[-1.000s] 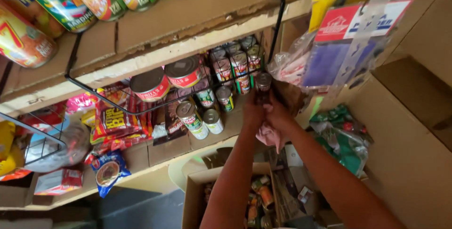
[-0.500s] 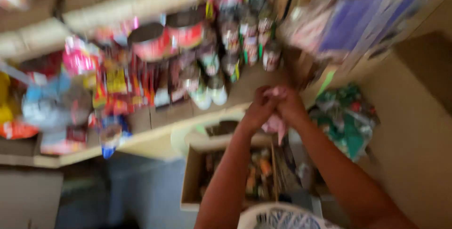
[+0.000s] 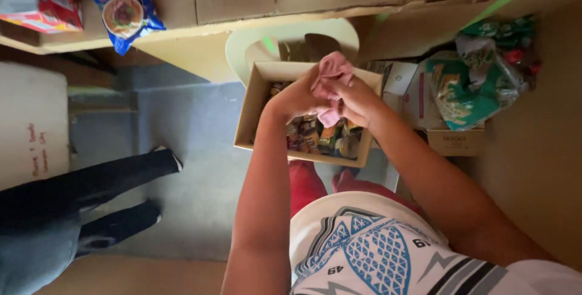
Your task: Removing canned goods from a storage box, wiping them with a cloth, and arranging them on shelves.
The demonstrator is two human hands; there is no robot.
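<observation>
My left hand (image 3: 298,98) and my right hand (image 3: 356,101) meet over an open cardboard box (image 3: 256,104) on the floor, both closed on a crumpled pink cloth (image 3: 331,77). The cloth bunches up between the fingers and sticks out above and below them. Whether anything is wrapped inside it is hidden. The box below holds several small cans and jars (image 3: 321,139) packed side by side.
A wooden shelf edge (image 3: 242,25) runs across the top, with a blue snack packet (image 3: 124,11) and a red carton (image 3: 39,7). Green plastic packets (image 3: 479,80) lie on another carton at the right. Another person's dark-trousered legs (image 3: 91,186) stand at the left.
The view has swung down from the shelf of cans to the floor box. Both hands, still together on the pink cloth, have come down from shelf height to above the box.
</observation>
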